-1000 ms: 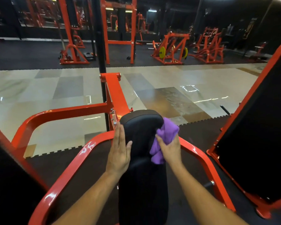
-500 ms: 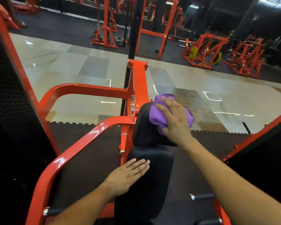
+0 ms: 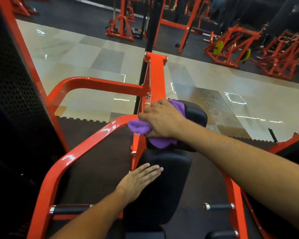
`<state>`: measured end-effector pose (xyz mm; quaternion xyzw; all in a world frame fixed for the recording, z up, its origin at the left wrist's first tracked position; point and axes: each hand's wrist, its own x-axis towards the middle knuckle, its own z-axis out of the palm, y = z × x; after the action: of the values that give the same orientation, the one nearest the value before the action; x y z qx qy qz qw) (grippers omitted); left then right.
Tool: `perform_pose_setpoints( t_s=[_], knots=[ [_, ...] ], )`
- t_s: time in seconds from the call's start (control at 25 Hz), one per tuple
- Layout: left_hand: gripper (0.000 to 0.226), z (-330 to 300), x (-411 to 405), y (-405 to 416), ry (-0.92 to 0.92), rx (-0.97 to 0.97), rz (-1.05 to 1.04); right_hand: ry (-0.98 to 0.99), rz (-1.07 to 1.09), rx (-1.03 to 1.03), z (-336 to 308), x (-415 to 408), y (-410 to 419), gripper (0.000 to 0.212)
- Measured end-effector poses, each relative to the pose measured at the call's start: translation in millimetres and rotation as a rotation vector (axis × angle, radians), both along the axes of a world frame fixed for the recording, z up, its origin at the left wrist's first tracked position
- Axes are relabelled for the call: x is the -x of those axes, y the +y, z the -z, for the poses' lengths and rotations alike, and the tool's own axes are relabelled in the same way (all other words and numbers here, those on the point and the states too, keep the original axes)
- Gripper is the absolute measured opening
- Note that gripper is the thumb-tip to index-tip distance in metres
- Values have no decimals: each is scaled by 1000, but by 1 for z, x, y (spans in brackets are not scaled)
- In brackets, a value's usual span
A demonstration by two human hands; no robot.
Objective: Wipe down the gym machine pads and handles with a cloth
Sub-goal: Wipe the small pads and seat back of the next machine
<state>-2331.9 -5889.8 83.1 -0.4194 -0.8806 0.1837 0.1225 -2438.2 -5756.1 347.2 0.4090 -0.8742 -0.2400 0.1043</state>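
the right hand (image 3: 162,120) has its fingers bent down over a purple cloth (image 3: 141,129) and presses it onto the upper black pad (image 3: 194,114). the cloth is bunched up. part of it sticks out past the left edge of that pad, close to the curved orange bar (image 3: 86,145), and part shows under the wrist. the right arm reaches in from the lower right.

the left hand (image 3: 140,181) lies flat with straight fingers kept together. it holds nothing. its fingertips rest on the left side of the lower black pad (image 3: 169,183), which sits just nearer than the upper pad. the left arm comes up from the bottom edge.

an orange post (image 3: 156,80) rises just behind the upper pad. a short black handle with a silver end (image 3: 218,206) sticks out to the right of the lower pad, and another one (image 3: 70,209) is to its left. a tall black panel with small holes (image 3: 12,87) stands far to the left of the upper pad. past the post there is a shiny tiled floor (image 3: 86,54), and beyond it more orange machines, one with a yellow weight plate (image 3: 218,47).
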Motion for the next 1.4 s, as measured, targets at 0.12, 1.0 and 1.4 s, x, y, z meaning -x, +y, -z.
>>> perform_pose_setpoints(
  t_s=[0.12, 1.0, 1.4],
  knots=[
    [95, -11, -3, 1, -15, 85, 4, -57, 110, -125, 16, -2, -32, 32],
    [70, -217, 115, 19, 460, -235, 334, -9, 833, 1758, 159, -120, 129, 36],
    [67, -212, 133, 39, 397, -147, 524, 86, 885, 1390, 225, -121, -6, 76]
  ],
)
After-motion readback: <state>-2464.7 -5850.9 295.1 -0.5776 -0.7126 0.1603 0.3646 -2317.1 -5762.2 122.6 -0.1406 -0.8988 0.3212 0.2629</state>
